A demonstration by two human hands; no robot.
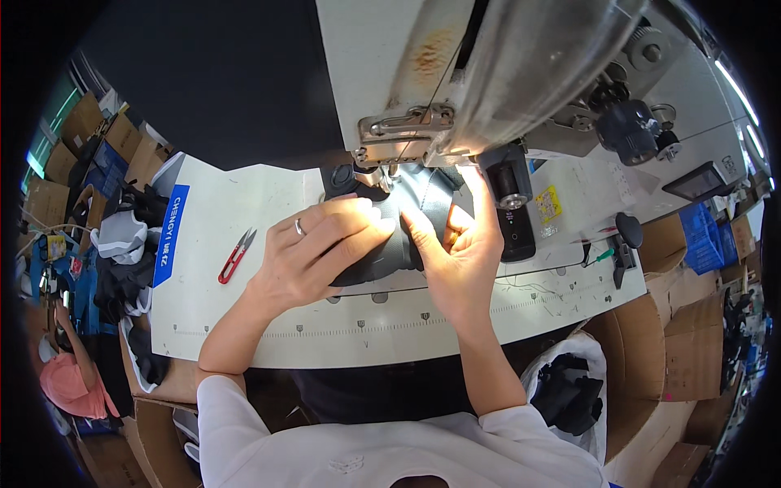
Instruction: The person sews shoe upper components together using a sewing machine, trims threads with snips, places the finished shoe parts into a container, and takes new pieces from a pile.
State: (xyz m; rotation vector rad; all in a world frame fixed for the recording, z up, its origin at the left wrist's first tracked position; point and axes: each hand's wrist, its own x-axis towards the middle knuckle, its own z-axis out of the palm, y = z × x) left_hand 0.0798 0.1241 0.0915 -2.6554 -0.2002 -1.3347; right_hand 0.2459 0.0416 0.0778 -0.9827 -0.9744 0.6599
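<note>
A dark fabric piece [382, 262] lies under the lit needle area of a sewing machine [378, 57]. Beside the metal presser foot [384, 180], my left hand [319, 244], a ring on one finger, presses the cloth with bent fingers held together. My right hand [462, 259] grips the right side of the same piece, thumb on top and some fingers curled at its edge. One right finger reaches up toward the machine head. The needle tip and the underside of the cloth are hidden.
Red-handled thread snips [236, 259] lie on the white table [390, 342] to the left. A black device [516, 232] stands right of my hand. Dark cloth pieces [569, 394] fill a white bag at lower right. Cardboard boxes [691, 346] crowd the right; a person [73, 382] is at far left.
</note>
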